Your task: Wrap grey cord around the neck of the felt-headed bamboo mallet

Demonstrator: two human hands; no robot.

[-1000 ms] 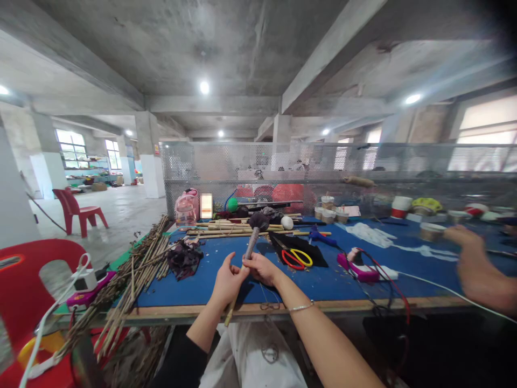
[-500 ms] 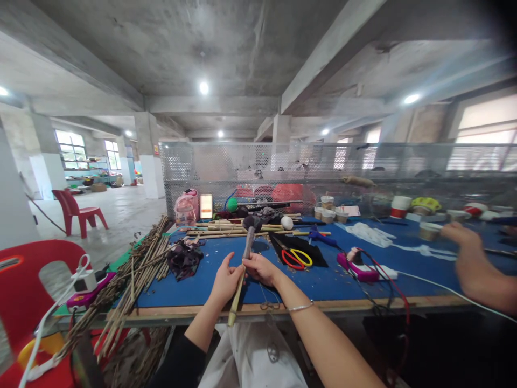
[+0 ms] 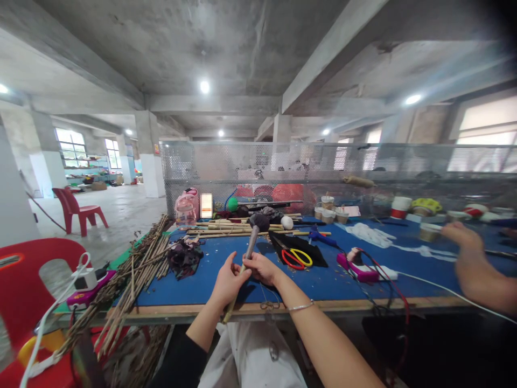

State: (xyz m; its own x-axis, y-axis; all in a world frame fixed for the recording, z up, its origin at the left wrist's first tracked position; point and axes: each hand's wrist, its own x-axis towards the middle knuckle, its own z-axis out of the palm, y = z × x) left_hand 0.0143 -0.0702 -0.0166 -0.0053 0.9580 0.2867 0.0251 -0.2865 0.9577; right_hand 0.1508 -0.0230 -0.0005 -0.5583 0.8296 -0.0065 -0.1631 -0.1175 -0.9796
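Observation:
Both my hands are closed round a bamboo stick (image 3: pixel 252 242) with a dark, cloth-like round head and a grey wrapping below it. My left hand (image 3: pixel 229 278) grips the lower part, its thumb against the stick. My right hand (image 3: pixel 262 269) pinches it just above, under the grey wrapping. The stick leans, its head up and to the right, its bare lower end past the table's front edge. Thin thread or wire (image 3: pixel 270 305) hangs below my right hand. Scissors (image 3: pixel 296 258) with red and yellow handles lie on black cloth (image 3: pixel 321 254) to the right.
Dry stalks (image 3: pixel 150 264) stick out over the table's left edge, beside crumpled dark cloth (image 3: pixel 184 258). Bamboo sticks (image 3: pixel 226 233) lie at the back. A blue glue gun (image 3: pixel 323 237) and purple power strip (image 3: pixel 361 271) sit right, near another person's hand (image 3: pixel 462 235) by a cup.
The stick has tilted: its dark head has shifted right and its lower end left. My left hand has moved slightly with it, while my right hand stays nearly in place.

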